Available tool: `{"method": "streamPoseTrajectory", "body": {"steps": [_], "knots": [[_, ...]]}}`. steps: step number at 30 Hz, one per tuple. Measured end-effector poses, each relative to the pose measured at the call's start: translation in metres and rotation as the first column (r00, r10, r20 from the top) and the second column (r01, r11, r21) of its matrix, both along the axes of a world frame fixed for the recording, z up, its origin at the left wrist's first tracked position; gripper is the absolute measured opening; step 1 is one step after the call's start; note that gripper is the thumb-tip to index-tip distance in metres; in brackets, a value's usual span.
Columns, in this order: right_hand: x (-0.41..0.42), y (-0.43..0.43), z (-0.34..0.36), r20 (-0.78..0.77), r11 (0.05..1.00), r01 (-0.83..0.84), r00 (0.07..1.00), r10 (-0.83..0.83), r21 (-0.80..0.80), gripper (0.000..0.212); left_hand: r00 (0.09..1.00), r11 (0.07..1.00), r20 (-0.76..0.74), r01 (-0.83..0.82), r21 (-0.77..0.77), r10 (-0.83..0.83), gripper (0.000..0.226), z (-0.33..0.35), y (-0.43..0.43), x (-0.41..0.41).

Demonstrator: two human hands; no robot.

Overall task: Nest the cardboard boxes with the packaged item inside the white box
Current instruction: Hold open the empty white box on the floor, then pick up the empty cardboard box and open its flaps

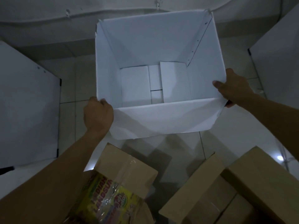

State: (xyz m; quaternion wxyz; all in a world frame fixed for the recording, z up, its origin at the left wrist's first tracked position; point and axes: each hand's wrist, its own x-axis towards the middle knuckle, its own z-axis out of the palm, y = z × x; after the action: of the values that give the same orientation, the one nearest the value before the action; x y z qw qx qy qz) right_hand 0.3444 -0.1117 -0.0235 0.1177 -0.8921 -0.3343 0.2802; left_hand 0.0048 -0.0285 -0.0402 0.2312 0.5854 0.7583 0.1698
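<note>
Dim room, seen from above, tiled floor [69,88] underfoot. At centre, a large open white box [145,42], standing upright on the floor, mouth facing up, four bottom flaps folded flat inside, nothing else in it. Near flap of the box folded outward and down toward the viewer.

Left hand [97,114] curled over the near left corner of the box rim, fingers closed on the cardboard edge. Right hand [231,88] gripping the near right corner of the rim, thumb lying inside the wall, fingers wrapped outside.

At the bottom edge of the view, just short of the white box and apart from it, an open brown cardboard box [127,165] with clear tape along its flap. Inside it, a packaged item [103,198] in shiny plastic wrap, yellow with red lettering, partly under the left forearm. Just to the right, a second brown cardboard box [197,188], also open, and a third brown box [262,175] at the bottom right corner, touching or overlapping the second; hard to tell which.

White panels [27,102] standing at the left edge and the right edge of the floor.
</note>
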Motion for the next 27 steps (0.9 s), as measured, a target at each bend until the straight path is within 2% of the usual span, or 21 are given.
{"method": "streamPoseTrajectory", "body": {"steps": [4,6,9,11,14,18,21,24,27], "knots": [[-0.009,-0.028,0.015,0.035,0.993,0.091,0.995,-0.093,0.070,0.075,0.999,0.999,-0.052,-0.016,-0.037,0.014,0.065,0.004,-0.007,-0.002],[-0.018,-0.058,0.024,0.088,0.982,0.139,0.985,-0.150,0.128,0.087,0.996,0.998,-0.074,-0.042,0.042,0.045,0.075,0.008,-0.020,-0.004],[-0.044,-0.122,0.037,0.056,0.976,0.132,0.988,-0.144,0.173,0.072,0.998,0.982,-0.068,0.004,0.189,0.009,0.071,0.018,-0.060,-0.004],[-0.061,-0.173,0.044,-0.036,0.985,0.117,0.993,-0.113,0.127,0.065,0.993,0.976,-0.050,0.113,0.184,-0.105,0.065,0.021,-0.097,-0.003],[-0.082,-0.249,0.053,-0.099,0.997,0.071,0.993,-0.071,-0.003,0.062,0.957,0.956,0.003,0.288,0.056,-0.289,0.059,0.024,-0.161,0.001],[-0.099,-0.345,0.062,-0.174,0.997,0.057,0.983,-0.064,-0.045,0.055,0.917,0.909,0.114,0.396,-0.130,-0.383,0.061,0.024,-0.235,0.009],[-0.101,-0.414,0.057,-0.200,0.993,0.083,0.975,-0.098,-0.083,0.055,0.873,0.847,0.074,0.486,-0.214,-0.482,0.066,0.026,-0.281,0.014],[-0.103,-0.478,0.051,-0.194,0.991,0.092,0.975,-0.109,-0.095,0.055,0.835,0.794,0.045,0.537,-0.285,-0.549,0.070,0.024,-0.315,0.017],[-0.101,-0.534,0.044,-0.144,0.993,0.068,0.986,-0.082,-0.098,0.043,0.855,0.808,0.064,0.508,-0.298,-0.514,0.063,0.019,-0.338,0.023]]}}
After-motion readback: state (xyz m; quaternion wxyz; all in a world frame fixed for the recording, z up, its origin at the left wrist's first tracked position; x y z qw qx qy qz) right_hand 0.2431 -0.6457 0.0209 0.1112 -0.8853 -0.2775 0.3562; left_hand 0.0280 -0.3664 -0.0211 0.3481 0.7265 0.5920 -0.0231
